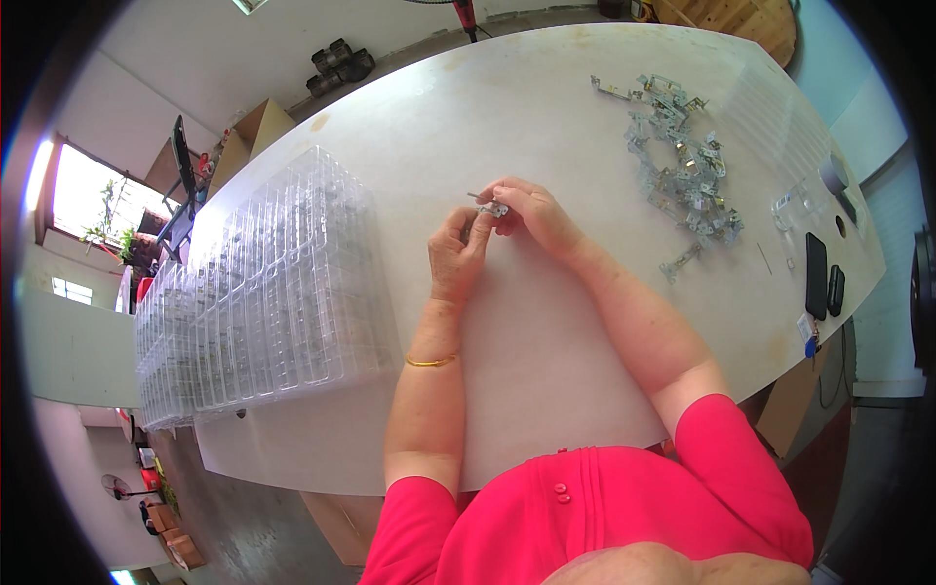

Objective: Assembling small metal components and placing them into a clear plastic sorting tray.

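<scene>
Close together over the middle of the white table [546,331], my left hand [456,255] and my right hand [541,216] are both closed on one small silvery metal bracket [492,209]. The left thumb presses it from the near side, while the right fingers pinch it from the right. A thin end of metal sticks out to the left between the fingertips. My fingers cover much of the part, so its full shape is hidden. To the right lies a loose heap of similar metal brackets [687,185], some with brassy pieces.
Stacked clear plastic trays [292,283] holding many small parts stand on the left. Along the right edge lie a black phone [816,275], a small black case [836,291], keys [809,336] and a clear plastic container [795,207]. A thin rod [764,258] rests near the heap.
</scene>
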The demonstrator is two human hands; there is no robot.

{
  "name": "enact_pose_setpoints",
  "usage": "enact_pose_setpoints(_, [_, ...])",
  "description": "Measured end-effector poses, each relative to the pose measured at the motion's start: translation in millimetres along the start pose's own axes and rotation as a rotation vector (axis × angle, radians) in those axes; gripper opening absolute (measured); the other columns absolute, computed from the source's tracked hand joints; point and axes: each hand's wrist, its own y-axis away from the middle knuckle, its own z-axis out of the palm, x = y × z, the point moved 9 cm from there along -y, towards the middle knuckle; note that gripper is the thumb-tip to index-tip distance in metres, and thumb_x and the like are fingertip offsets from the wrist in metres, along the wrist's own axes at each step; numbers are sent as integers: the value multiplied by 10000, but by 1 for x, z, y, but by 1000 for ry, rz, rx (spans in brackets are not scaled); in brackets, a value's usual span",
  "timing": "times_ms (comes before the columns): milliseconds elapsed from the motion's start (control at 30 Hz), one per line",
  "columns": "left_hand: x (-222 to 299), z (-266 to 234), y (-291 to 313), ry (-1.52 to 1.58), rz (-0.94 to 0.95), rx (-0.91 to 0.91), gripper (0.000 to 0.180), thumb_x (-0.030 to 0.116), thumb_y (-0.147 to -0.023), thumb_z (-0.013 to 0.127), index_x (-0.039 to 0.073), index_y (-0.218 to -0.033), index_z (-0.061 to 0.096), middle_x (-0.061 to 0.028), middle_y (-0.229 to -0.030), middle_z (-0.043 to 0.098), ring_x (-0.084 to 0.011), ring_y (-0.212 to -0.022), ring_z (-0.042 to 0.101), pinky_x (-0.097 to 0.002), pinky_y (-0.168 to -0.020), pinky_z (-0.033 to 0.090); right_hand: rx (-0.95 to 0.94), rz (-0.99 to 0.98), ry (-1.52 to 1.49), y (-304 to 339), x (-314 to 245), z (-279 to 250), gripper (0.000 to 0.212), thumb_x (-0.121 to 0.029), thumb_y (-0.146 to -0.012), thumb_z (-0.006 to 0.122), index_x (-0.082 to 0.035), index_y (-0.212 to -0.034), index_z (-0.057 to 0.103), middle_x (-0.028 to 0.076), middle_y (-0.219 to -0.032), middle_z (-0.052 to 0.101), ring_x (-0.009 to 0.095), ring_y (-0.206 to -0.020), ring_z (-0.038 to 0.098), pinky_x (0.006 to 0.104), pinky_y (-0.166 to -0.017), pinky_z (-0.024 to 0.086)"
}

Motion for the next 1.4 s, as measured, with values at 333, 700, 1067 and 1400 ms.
enact_pose_setpoints(333, [31, 8, 5, -180, 188, 1, 153, 143, -913, 719, 13, -892, 642, -6, -667, 561, -65, -604, 459, -242, -554, 419, 164, -277, 182, 1, -13, -6, 136, -155, -970, 624, -62, -1038, 695, 10, -968, 690, 80, -822, 614, 242, -739, 507])
enact_pose_setpoints(700, [34, 3, 7, -162, 212, 66, 159, 142, -907, 716, -5, -940, 664, -5, -714, 607, -74, -614, 503, -247, -556, 426, 115, -109, 111, -2, -5, -10, 143, -142, -987, 605, -35, -1041, 684, 17, -914, 668, 79, -739, 606, 239, -658, 519])
enact_pose_setpoints(1067, [20, 4, 2, -129, 29, -76, 231, 189, -946, 582, -19, -948, 682, -35, -823, 634, -97, -756, 532, -263, -676, 435, 271, -181, -80, -5, -7, -33, 132, -134, -983, 611, -38, -1041, 679, 30, -914, 668, 89, -741, 623, 252, -674, 550])
enact_pose_setpoints(1400, [2, 1, 1, -28, -64, 48, 227, 201, -972, 638, -10, -1050, 667, 2, -832, 642, -83, -729, 541, -236, -670, 452, 467, -475, 297, 8, -28, -35, 91, -106, -951, 652, -61, -1017, 696, 35, -898, 698, 116, -781, 642, 277, -687, 532])
